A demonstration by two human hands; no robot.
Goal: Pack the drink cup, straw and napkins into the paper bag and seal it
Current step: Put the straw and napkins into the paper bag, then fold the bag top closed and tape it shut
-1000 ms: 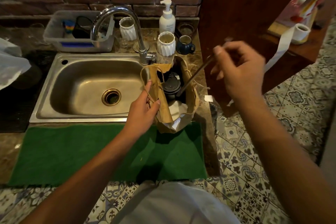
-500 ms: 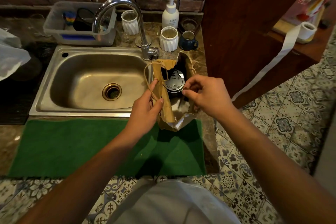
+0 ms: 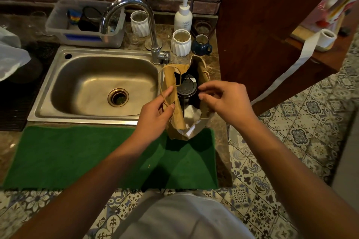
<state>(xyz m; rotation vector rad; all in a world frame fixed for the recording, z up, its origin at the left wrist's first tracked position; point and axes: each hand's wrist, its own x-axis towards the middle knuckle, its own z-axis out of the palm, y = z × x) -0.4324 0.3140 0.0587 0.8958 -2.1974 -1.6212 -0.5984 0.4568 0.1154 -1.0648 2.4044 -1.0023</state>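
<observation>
Head camera looks down over a stone counter (image 3: 217,137) where a brown paper bag (image 3: 174,120) stands at the right end, just beside the right rim of the steel sink (image 3: 93,114) and touching the far right corner of a green mat (image 3: 87,153). The bag's mouth is open, and the drink cup (image 3: 186,88) stands upright inside it with its dark lid showing; white napkins (image 3: 191,114) are tucked in on the near side of the cup, bunched against the bag's near wall. A thin dark line runs down from the cup's near edge (that may be the straw, though I cannot be sure). The left hand (image 3: 155,114) pinches the bag's left wall, with the twine handle looped across its fingers, which looks meant to keep the bag upright and its mouth spread. The right hand (image 3: 221,99) has its fingers narrowed to a pinch at the right wall's upper edge; whether it grips paper or the other handle I cannot tell. With a hand on each wall, the two sides are set to be drawn together over the lid, so I judge the packing nearly done and the sealing not yet begun. Behind the bag stand a white ribbed cup (image 3: 181,42) and a dark blue mug (image 3: 201,44), close enough to be knocked when the top is folded.
</observation>
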